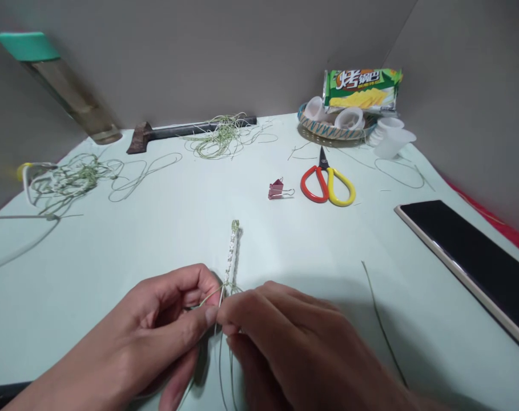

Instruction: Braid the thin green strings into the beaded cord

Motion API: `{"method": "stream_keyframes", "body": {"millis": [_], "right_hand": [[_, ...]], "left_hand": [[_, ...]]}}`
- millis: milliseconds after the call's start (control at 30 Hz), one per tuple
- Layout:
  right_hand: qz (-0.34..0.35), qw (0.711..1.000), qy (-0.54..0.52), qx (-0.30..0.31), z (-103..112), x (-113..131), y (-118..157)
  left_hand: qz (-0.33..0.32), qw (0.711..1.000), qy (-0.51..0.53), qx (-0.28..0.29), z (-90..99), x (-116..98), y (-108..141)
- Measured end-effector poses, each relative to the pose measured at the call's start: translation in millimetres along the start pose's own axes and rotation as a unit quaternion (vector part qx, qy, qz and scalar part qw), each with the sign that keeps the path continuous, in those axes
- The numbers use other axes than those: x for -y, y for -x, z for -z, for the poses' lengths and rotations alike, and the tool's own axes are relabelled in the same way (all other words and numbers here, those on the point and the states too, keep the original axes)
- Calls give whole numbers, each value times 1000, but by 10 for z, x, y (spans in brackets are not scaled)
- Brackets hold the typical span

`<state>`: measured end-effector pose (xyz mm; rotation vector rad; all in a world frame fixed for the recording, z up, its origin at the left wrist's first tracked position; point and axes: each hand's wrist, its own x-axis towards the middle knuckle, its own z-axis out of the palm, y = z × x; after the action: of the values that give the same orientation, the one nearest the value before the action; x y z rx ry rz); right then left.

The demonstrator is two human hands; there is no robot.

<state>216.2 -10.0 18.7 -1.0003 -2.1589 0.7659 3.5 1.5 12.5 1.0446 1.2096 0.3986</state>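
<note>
While pinching thin green cords [213, 297] just below the knotted braid [231, 257] — left hand [152, 325] and right hand [293, 342], fingertips pressed together, likely for tension — braid resting on pale green tabletop [113, 257].

Knotted cord braid [231, 257], thin green cord with pale white knots running up its length, is lying straight on the pale green worktop [113, 257], pointing away from the person, small green loop at the far end. Working end is sitting between the hands, left hand [156, 325] pinching the cords at the last knot, right hand [302, 342] pressing in beside it, grip partly hidden. Loose green cord strands [222, 365] are hanging down toward the person below the hands.
</note>
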Motion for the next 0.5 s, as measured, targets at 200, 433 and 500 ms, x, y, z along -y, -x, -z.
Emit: {"method": "stream_keyframes", "body": {"millis": [200,433,500], "right_hand": [[11,998,57,7,-82,-137,45],[38,997,64,33,-51,-187,58],[40,997,57,35,-58,-196,58]], "left_hand": [[-35,998,-48,-13,24,69,-94],[-5,997,-74,-35,45,192,-42],[15,999,-50,-15,47,200,-16]]}}
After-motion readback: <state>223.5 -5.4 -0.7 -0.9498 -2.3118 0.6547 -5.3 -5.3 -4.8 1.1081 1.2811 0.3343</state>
